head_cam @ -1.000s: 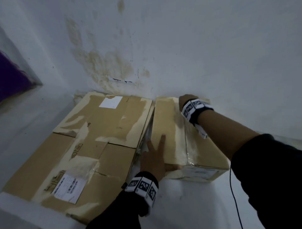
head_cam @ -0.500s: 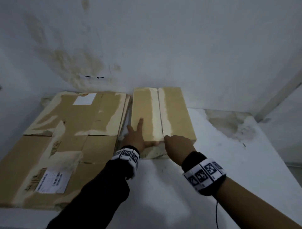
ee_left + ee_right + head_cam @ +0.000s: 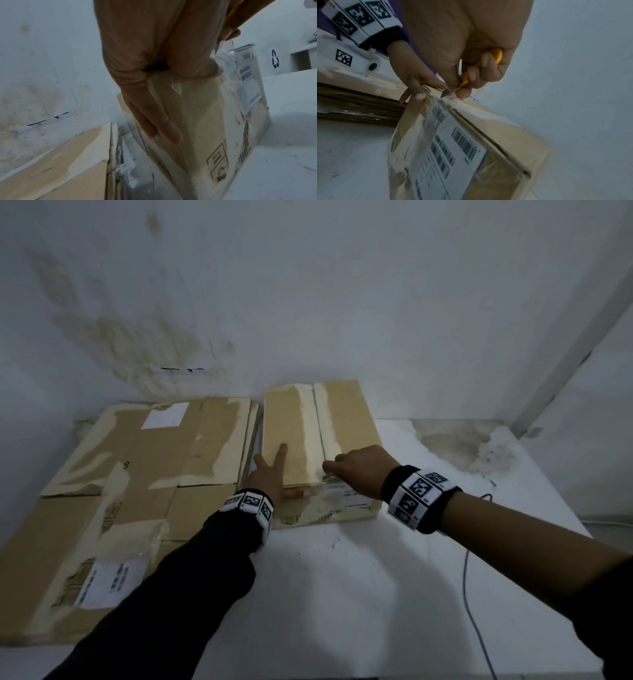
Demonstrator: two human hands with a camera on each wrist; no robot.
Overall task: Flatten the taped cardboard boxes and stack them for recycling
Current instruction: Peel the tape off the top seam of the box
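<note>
A small brown taped box (image 3: 346, 419) stands against the wall, its shipping label (image 3: 453, 148) on the near face. My left hand (image 3: 270, 477) presses on the box top with straight fingers, thumb against the near face. My right hand (image 3: 359, 470) grips a yellow utility knife (image 3: 497, 56). Its blade (image 3: 444, 94) touches the clear tape at the near end of the top seam. To the left lies a stack of flattened cardboard (image 3: 137, 474), also in the left wrist view (image 3: 60, 162), close beside the box (image 3: 197, 115).
Everything rests on a white table (image 3: 342, 594) pushed against a stained white wall (image 3: 342, 302). A thin cable (image 3: 469, 594) runs along the table's right side. A dirty patch (image 3: 462, 440) marks the table right of the box.
My right hand came from the far end of the box to its near edge, and the knife blade now meets the tape there. The left hand stays pressed on the box top.
</note>
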